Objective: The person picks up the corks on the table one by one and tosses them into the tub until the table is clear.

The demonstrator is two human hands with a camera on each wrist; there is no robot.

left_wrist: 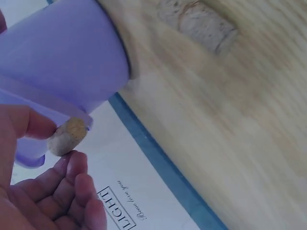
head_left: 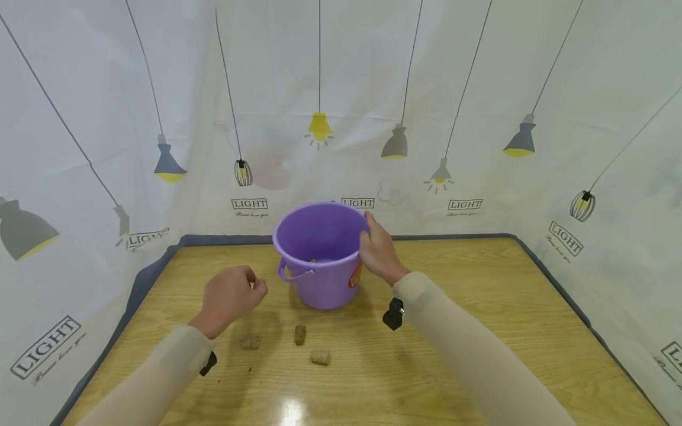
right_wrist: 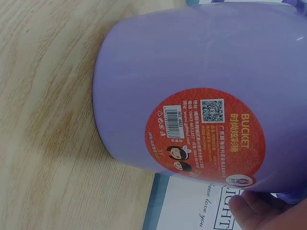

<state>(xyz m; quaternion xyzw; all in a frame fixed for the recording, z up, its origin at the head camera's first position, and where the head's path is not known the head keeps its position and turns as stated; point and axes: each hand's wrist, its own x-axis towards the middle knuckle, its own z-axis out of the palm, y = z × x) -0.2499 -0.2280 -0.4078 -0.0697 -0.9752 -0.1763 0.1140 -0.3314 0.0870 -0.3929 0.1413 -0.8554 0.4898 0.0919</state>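
Note:
A purple bucket (head_left: 326, 284) stands upright on the wooden table, its handle (head_left: 295, 276) hanging down on the left side. My right hand (head_left: 379, 248) grips the bucket's rim on the right; in the right wrist view its fingers show beside the red round label (right_wrist: 205, 139). To the left of the bucket, my left hand (head_left: 230, 296) is raised above the table. Between thumb and fingertips it pinches a cork (left_wrist: 67, 136), seen in the left wrist view. Something small and tan lies inside the bucket, too little of it showing to name.
Three corks lie on the table (head_left: 458, 331) in front of the bucket: a brown cork (head_left: 301, 335), a pale cork (head_left: 320, 357) and a cork (head_left: 250, 342) below the left hand. A white sheet (head_left: 351, 71) printed with lamps surrounds the table at the back and sides.

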